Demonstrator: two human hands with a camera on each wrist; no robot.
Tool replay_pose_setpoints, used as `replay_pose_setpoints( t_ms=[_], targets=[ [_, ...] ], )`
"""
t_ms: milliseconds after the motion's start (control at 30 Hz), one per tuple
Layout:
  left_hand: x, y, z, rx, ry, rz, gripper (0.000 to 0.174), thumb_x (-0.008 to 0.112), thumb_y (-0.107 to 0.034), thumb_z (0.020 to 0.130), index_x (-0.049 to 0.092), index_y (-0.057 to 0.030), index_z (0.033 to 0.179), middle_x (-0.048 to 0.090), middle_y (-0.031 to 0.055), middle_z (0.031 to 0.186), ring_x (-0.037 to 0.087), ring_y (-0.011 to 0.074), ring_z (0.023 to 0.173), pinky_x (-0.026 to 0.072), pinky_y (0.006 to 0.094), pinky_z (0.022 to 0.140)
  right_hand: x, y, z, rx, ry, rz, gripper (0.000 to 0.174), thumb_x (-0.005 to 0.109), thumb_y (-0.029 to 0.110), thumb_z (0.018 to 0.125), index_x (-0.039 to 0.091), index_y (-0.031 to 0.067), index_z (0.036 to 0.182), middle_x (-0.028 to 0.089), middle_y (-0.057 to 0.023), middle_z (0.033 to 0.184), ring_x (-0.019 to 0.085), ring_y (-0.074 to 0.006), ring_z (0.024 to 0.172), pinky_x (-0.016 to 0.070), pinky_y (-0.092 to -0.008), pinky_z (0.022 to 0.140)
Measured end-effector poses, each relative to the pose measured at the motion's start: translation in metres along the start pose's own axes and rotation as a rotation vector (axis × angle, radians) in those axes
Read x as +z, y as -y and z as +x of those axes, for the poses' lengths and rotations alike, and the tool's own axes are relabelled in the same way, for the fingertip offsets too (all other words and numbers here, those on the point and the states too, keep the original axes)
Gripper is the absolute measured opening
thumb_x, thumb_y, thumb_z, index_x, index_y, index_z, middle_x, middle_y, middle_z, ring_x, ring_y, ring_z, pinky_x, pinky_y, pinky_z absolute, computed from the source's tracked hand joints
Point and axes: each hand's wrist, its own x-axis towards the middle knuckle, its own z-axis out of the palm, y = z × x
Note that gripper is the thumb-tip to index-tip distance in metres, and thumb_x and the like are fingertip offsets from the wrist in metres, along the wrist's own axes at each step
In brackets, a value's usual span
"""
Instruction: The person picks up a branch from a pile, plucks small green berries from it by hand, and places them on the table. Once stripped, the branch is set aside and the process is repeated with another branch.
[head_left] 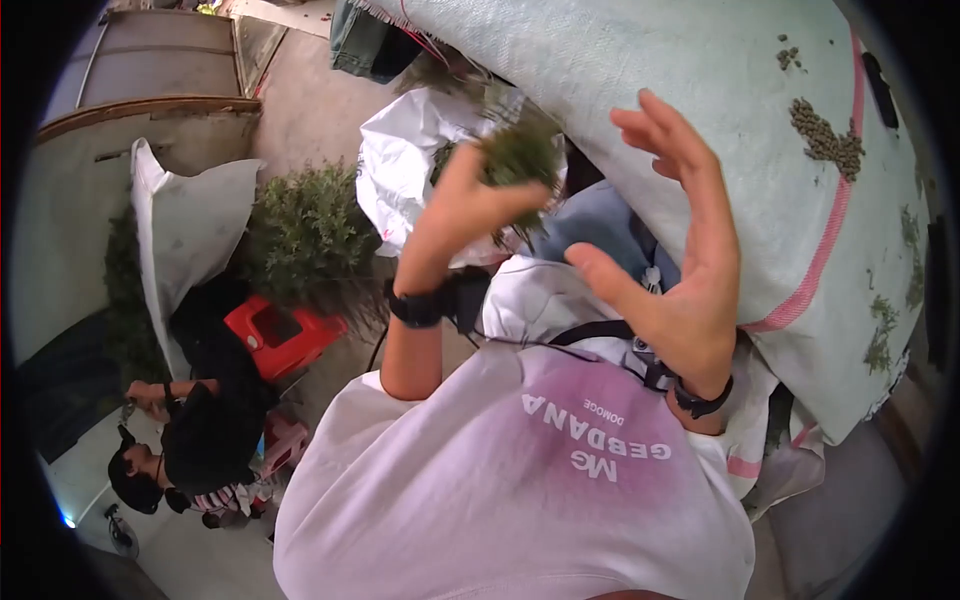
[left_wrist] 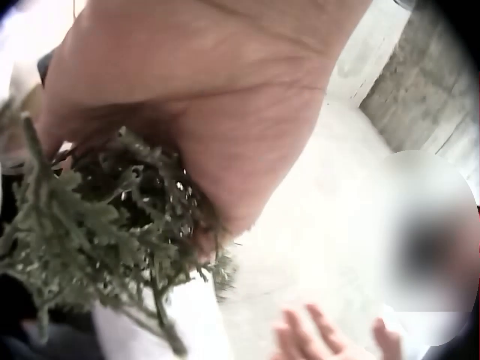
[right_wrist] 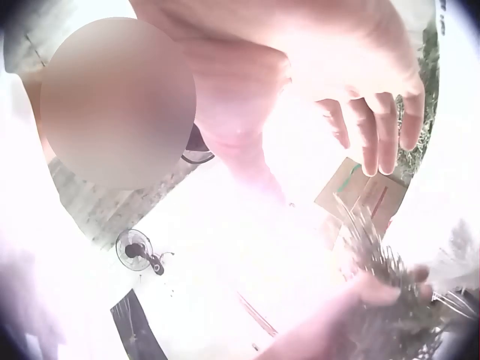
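In the head view my left hand (head_left: 460, 215) grips a bunch of green leafy sprigs (head_left: 525, 155) above a white plastic bag (head_left: 385, 160). The left wrist view shows the fingers curled around the sprigs (left_wrist: 90, 232), whose flat, scaly leaves and cut stems stick out below the hand. To the right, my right hand (head_left: 690, 280) is raised with its fingers apart and thumb spread, holding nothing. Its fingers (right_wrist: 367, 124) look loosely bent in the right wrist view, and the left hand with the sprigs (right_wrist: 397, 315) is at lower right.
A large white woven sack (head_left: 690, 60) with a pink stripe fills the right side, with small brown pellets (head_left: 828, 140) on it. Left are a leafy green heap (head_left: 310, 225), a red plastic stool (head_left: 285, 335) and a person in black (head_left: 215, 430). Cardboard boxes (right_wrist: 360, 195) show beyond.
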Motion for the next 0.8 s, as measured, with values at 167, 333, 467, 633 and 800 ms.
replay_pose_setpoints(
  t_ms=[167,333,467,633,800],
  targets=[
    [-0.102,0.121,0.074,-0.010,-0.519,0.184,0.036,0.071,-0.016,0.081,0.059,0.0022,0.111,0.068,0.0096,0.094,0.067,0.0189,0.083,0.0546,0.0318,0.075,-0.016,-0.002,-0.014,0.147,0.017,0.220,0.074,0.076,0.009,0.075,0.045,0.0029,0.141,0.063,-0.0120,0.121,0.060,-0.0168,0.103,0.0410,-0.0330,0.097],
    [-0.142,0.252,0.128,-0.340,-0.426,0.152,0.061,0.062,-0.028,0.090,0.036,-0.0022,0.139,0.059,0.0181,0.123,0.065,0.0289,0.102,0.0544,0.0394,0.084,-0.025,-0.006,-0.019,0.232,0.054,0.274,0.036,0.068,0.006,0.086,0.061,-0.0016,0.120,0.069,-0.0095,0.103,0.062,-0.0129,0.089,0.0454,-0.0279,0.087],
    [-0.184,0.394,0.146,-0.411,-0.633,0.488,0.046,0.058,-0.022,0.085,0.060,-0.0002,0.125,0.066,0.0225,0.116,0.062,0.0339,0.108,0.0499,0.0416,0.088,-0.036,-0.004,-0.016,0.273,-0.039,0.273,0.022,0.066,0.006,0.089,0.067,-0.0028,0.108,0.070,-0.0094,0.095,0.063,-0.0129,0.086,0.0466,-0.0270,0.084],
    [-0.230,0.500,0.131,-0.393,-0.385,1.310,0.025,0.049,-0.018,0.091,0.073,-0.0105,0.090,0.068,0.0139,0.097,0.066,0.0319,0.088,0.0464,0.0506,0.073,-0.029,-0.020,-0.020,0.278,-0.024,0.243,0.018,0.065,0.004,0.089,0.068,-0.0007,0.106,0.071,-0.0081,0.092,0.064,-0.0115,0.083,0.0465,-0.0254,0.077],
    [-0.324,0.519,0.138,0.027,0.934,1.601,0.058,0.057,-0.031,0.088,0.049,-0.0021,0.138,0.062,0.0158,0.130,0.057,0.0285,0.123,0.0467,0.0398,0.096,-0.024,-0.025,-0.024,0.345,0.064,0.180,0.020,0.063,-0.001,0.088,0.068,-0.0012,0.107,0.071,-0.0081,0.092,0.064,-0.0111,0.084,0.0464,-0.0243,0.077]
  ],
)
